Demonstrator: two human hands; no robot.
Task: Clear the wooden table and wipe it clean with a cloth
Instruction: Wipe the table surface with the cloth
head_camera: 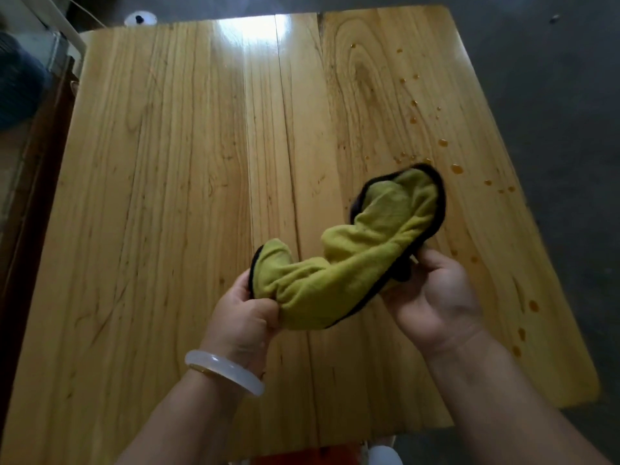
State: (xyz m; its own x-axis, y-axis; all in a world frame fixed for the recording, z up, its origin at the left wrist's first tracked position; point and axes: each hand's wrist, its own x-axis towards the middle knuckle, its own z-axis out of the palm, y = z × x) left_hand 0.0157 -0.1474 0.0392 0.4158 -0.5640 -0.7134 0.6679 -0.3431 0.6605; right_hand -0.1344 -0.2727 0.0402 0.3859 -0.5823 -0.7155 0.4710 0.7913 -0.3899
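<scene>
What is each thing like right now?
Green cloth: bunched, held above the table by both hands.
Wooden table: bare, shiny, spotted with drops.
Amber drops: unwiped, along the right side.
Left hand: grips the cloth.
Right hand: holds the cloth.
White bangle: on left wrist.

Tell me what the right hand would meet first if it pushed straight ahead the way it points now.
Probably the bunched yellow-green cloth that the right hand already grips with the left hand. Past it lie amber droplets on the wooden table; height above the table is unclear.
</scene>
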